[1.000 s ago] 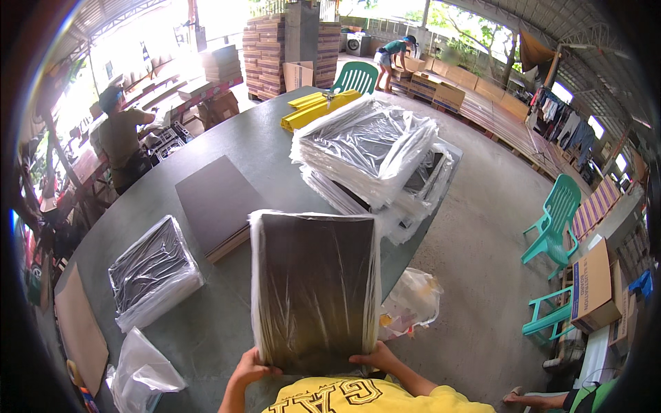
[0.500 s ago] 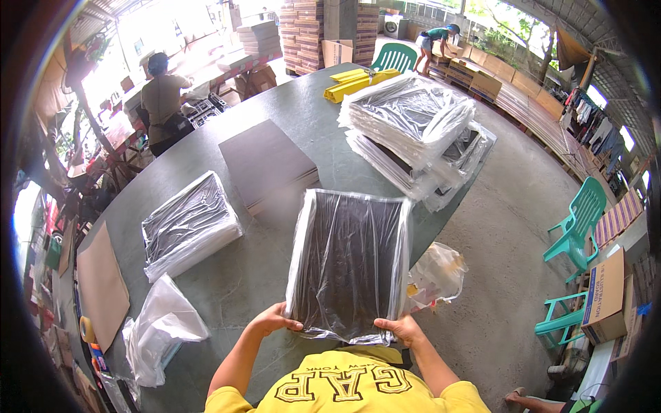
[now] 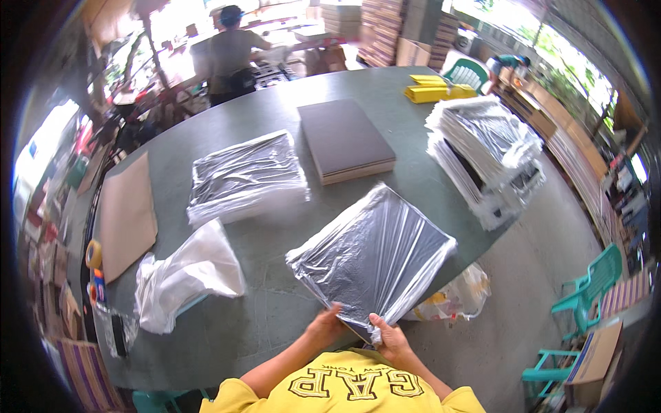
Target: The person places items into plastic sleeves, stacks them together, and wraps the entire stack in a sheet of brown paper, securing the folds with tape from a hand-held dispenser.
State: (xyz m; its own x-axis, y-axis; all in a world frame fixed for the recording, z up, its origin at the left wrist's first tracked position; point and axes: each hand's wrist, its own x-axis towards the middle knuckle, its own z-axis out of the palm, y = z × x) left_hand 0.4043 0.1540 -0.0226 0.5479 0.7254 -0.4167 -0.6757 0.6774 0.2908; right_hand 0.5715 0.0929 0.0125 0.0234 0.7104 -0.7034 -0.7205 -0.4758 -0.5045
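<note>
A dark board pack in clear plastic (image 3: 375, 255) lies slanted in front of me, one corner towards my body. At that near corner my right hand (image 3: 392, 341) pinches the bunched plastic between thumb and fingers. My left hand (image 3: 323, 329) grips the pack's near left edge, thumb on top, the other fingers partly hidden beneath. Beyond the pack sits a neat stack of bare dark boards (image 3: 348, 138). Left of that stack is a pile of plastic-wrapped boards (image 3: 244, 175). Crumpled clear plastic bags (image 3: 189, 279) lie on the table left of my hands.
The grey-green table (image 3: 227, 344) has a curved far edge. Wrapped packs (image 3: 485, 151) are piled at its right, near yellow folded material (image 3: 441, 91). A brown sheet (image 3: 127, 213) and a tape roll (image 3: 93, 254) lie left. Green chairs (image 3: 592, 282) stand right; two people work beyond.
The wrapped pack has turned from square-on to slanted, with a corner towards me. My hands have come closer together at that corner. My view has swung left.
</note>
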